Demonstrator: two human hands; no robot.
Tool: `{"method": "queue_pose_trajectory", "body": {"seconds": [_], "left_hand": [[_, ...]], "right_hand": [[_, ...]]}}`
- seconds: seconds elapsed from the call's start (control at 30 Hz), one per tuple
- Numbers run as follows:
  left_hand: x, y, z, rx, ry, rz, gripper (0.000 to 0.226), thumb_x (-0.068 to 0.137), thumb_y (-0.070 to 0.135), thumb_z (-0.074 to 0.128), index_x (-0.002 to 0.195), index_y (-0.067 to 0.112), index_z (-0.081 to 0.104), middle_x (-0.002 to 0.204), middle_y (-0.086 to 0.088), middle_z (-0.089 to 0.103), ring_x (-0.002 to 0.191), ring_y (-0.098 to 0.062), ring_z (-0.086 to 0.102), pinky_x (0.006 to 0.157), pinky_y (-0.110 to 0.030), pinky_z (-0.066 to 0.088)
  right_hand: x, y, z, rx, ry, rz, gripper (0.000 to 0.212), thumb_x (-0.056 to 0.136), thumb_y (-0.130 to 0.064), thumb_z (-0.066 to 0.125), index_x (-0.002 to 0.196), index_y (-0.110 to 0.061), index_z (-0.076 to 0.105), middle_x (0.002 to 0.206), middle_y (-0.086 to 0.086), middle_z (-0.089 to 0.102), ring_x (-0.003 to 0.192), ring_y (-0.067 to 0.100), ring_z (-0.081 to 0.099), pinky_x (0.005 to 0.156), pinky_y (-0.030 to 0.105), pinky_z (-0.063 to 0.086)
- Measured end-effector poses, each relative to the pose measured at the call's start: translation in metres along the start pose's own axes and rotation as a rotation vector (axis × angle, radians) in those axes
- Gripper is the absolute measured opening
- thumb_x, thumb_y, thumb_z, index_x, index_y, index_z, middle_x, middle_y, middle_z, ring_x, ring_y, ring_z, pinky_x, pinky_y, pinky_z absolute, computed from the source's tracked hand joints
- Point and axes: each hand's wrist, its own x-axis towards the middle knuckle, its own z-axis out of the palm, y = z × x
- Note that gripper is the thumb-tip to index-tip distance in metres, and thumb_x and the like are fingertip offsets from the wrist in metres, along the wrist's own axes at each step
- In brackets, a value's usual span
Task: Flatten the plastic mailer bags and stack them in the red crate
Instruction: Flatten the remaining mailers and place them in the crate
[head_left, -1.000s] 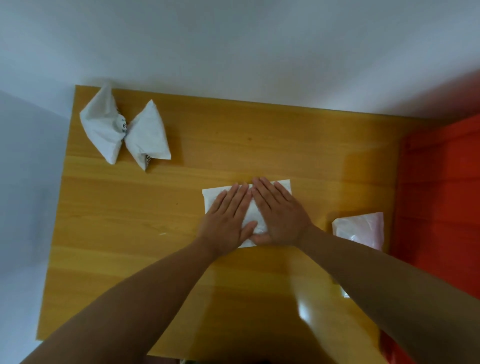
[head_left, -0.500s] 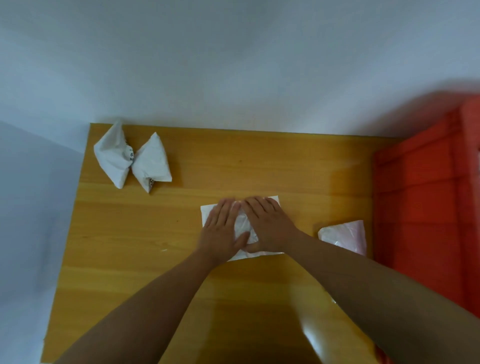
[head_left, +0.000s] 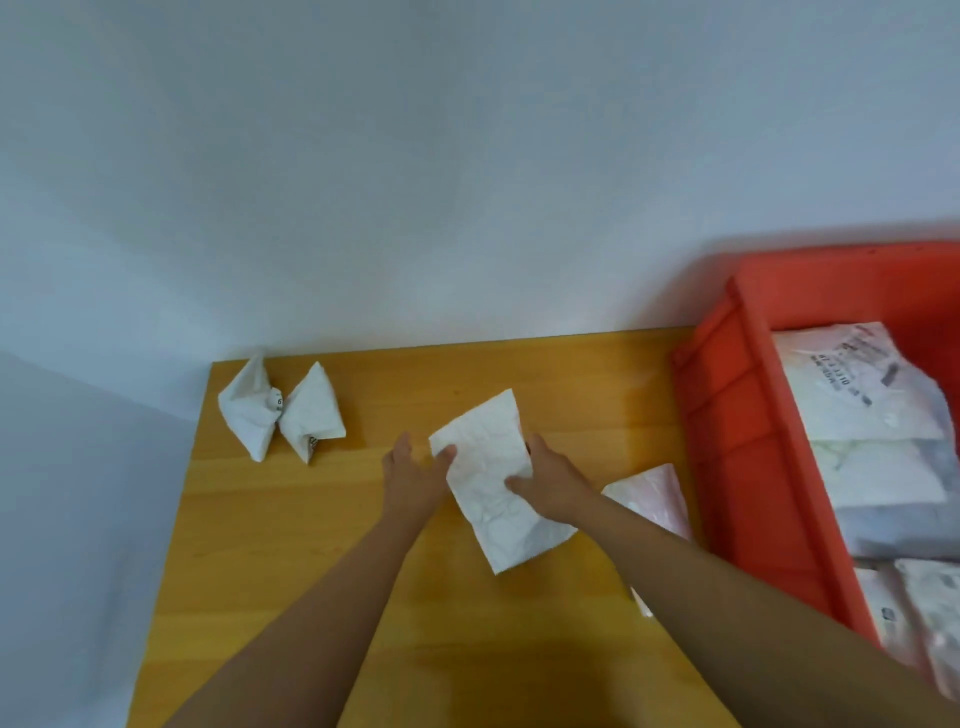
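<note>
Just below the middle of the frame, I am holding the flattened white mailer (head_left: 493, 483) between both hands, tilted so its long side is running from upper left to lower right, and it appears to be lifting clear of the wooden table (head_left: 322, 545) rather than lying on it. My left hand (head_left: 413, 478) is pinching the upper left edge with the thumb on top, and my right hand (head_left: 550, 486) is gripping the right edge, thumb lying across the creased face and fingers tucked behind.

I am judging this to be the carry toward the red crate (head_left: 737, 447), which is filling the right side of the frame with several flattened bags (head_left: 857, 395) already lying in it. To do it well I am keeping the sheet taut between both grips so it is not sagging or refolding, and I am planning to clear the crate's near wall before lowering, then lay the mailer square on the stack and press it once.

Directly under my right forearm a pale pink mailer (head_left: 649, 493) is lying beside the crate; I am minding not to drag it off the edge. At the upper left of the table a twisted white mailer (head_left: 280, 410), pinched in the middle like a bow, is not yet flattened.
</note>
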Motion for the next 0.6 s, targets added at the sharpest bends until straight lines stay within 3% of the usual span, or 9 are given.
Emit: {"method": "queue_pose_trajectory", "body": {"seconds": [0.1,0.2,0.3,0.43,0.5,0.6], "left_hand": [[-0.018,0.053,0.001,-0.195,-0.071,0.046,0.065,0.095,0.048,0.058,0.148,0.018,0.036,0.137,-0.002,0.05,0.117,-0.021,0.055,0.086,-0.031,0.048],[-0.047,0.11,0.005,-0.256,-0.311,0.16,0.037,0.097,0.039,0.058,0.129,0.021,0.054,0.119,0.005,0.065,0.099,-0.009,0.065,0.067,-0.019,0.049],[-0.069,0.157,0.012,-0.247,-0.411,0.25,0.038,0.092,0.029,0.068,0.127,0.02,0.056,0.119,0.001,0.069,0.101,-0.015,0.068,0.079,-0.029,0.056],[-0.096,0.207,0.03,-0.259,-0.446,0.346,0.038,0.085,0.029,0.076,0.118,0.018,0.062,0.11,0.0,0.073,0.099,-0.02,0.071,0.091,-0.043,0.057],[-0.109,0.227,0.045,-0.236,-0.473,0.403,0.043,0.081,0.037,0.077,0.117,0.019,0.064,0.11,0.001,0.074,0.099,-0.02,0.071,0.092,-0.044,0.056],[-0.126,0.248,0.073,-0.239,-0.524,0.434,0.032,0.094,0.037,0.064,0.119,0.018,0.063,0.109,-0.001,0.073,0.097,-0.02,0.07,0.084,-0.036,0.055]], "right_hand": [[-0.026,-0.021,-0.041,0.165,0.171,-0.05,0.051,0.094,-0.025,0.063,0.139,-0.017,0.04,0.125,-0.003,0.056,0.116,0.018,0.054,0.087,0.029,0.043],[-0.054,-0.038,-0.087,0.325,0.324,-0.128,0.028,0.092,-0.016,0.064,0.118,-0.025,0.057,0.102,-0.012,0.063,0.103,0.015,0.062,0.079,0.026,0.048],[-0.084,-0.044,-0.131,0.552,0.419,-0.151,0.014,0.09,-0.012,0.068,0.1,-0.022,0.065,0.091,-0.007,0.071,0.09,0.014,0.07,0.077,0.029,0.056],[-0.126,-0.033,-0.181,0.777,0.465,-0.178,0.005,0.092,-0.017,0.068,0.096,-0.017,0.071,0.088,0.0,0.076,0.081,0.016,0.072,0.071,0.03,0.055],[-0.142,-0.02,-0.2,0.846,0.529,-0.192,0.006,0.092,-0.015,0.066,0.091,-0.015,0.072,0.085,0.003,0.075,0.076,0.018,0.069,0.071,0.033,0.054],[-0.158,0.009,-0.227,0.999,0.682,-0.178,0.007,0.091,-0.012,0.064,0.092,-0.013,0.071,0.092,0.01,0.075,0.081,0.023,0.069,0.077,0.037,0.054]]}}
